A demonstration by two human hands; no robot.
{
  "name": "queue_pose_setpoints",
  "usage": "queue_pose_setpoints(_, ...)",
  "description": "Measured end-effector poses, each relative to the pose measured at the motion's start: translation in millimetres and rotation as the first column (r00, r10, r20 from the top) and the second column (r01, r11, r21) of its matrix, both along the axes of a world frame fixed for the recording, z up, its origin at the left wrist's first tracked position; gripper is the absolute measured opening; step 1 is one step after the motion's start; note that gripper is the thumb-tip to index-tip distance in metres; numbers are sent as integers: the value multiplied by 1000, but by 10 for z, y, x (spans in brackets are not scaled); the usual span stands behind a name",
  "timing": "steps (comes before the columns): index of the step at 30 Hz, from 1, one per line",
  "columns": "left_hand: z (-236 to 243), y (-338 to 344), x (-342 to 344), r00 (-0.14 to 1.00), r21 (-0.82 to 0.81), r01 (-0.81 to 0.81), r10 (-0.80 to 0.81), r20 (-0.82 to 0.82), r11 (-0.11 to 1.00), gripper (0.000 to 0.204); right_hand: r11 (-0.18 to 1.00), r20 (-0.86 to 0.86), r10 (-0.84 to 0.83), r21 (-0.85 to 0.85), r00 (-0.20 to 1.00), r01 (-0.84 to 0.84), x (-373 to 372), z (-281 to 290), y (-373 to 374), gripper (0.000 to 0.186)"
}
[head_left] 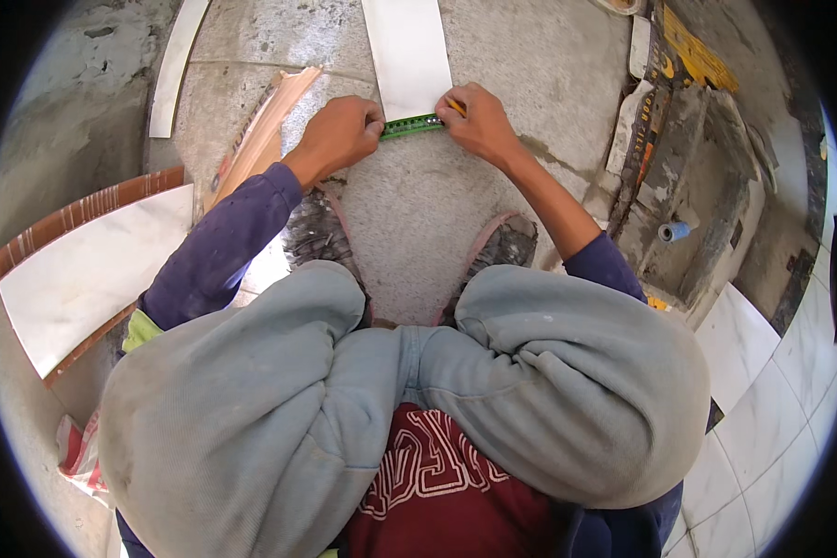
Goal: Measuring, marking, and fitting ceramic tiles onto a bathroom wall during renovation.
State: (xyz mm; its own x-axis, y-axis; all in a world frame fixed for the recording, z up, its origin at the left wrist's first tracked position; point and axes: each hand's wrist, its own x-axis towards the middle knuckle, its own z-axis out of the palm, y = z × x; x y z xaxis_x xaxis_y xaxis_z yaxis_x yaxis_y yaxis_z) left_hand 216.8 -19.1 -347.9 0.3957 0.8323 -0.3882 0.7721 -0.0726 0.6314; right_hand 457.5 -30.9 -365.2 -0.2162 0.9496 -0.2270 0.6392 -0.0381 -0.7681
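Note:
A long white tile strip [409, 56] lies on the concrete floor in front of me, its near end toward me. Across that end stretches a green measuring tape [405, 126] with dark markings. My left hand [341, 133] is closed on the tape's left end, thumb and fingers pinched together. At the strip's right corner, my right hand [480, 123] is closed around a yellow-orange pencil [456, 107]. Its fingers rest at the tape's right end; whether they also grip the tape is partly hidden.
Left of me, cut wooden-looking pieces [268, 130], another white strip [175, 74] and a white tile [98, 270] lie about. At right stand a mortar-crusted trough [697, 195], holding a blue roll [674, 232], and torn packaging [656, 102]. Marble-look floor tiles [763, 418] extend lower right.

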Motion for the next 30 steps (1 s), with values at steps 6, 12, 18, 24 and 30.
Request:
queue_pose_setpoints(6, -43, 62, 1, 999, -9, 34, -34, 1, 999, 18, 920, -276, -256, -363, 926, 146, 312, 184, 57, 30)
queue_pose_setpoints(12, -51, 136, 4, 1000, -101, 26, -27, -11, 995, 18, 979, 142, 69, 182, 987, -95, 380, 213, -33, 36)
queue_pose_setpoints(18, -22, 160, 2, 999, -108, 53, -53, 3, 993, 17, 966, -181, -220, -180, 959, 187, 315, 394, -115, 21)
queue_pose_setpoints(24, -25, 172, 2, 998, -101, 57, -54, 37, 993, 16, 987, -267, -164, -47, 950, 157, 212, 291, -131, 17)
queue_pose_setpoints(30, -11, 170, 7, 998, -106, 59, -55, 43, 993, 16, 981, -197, -1, 188, 980, 39, 217, 175, -166, 10)
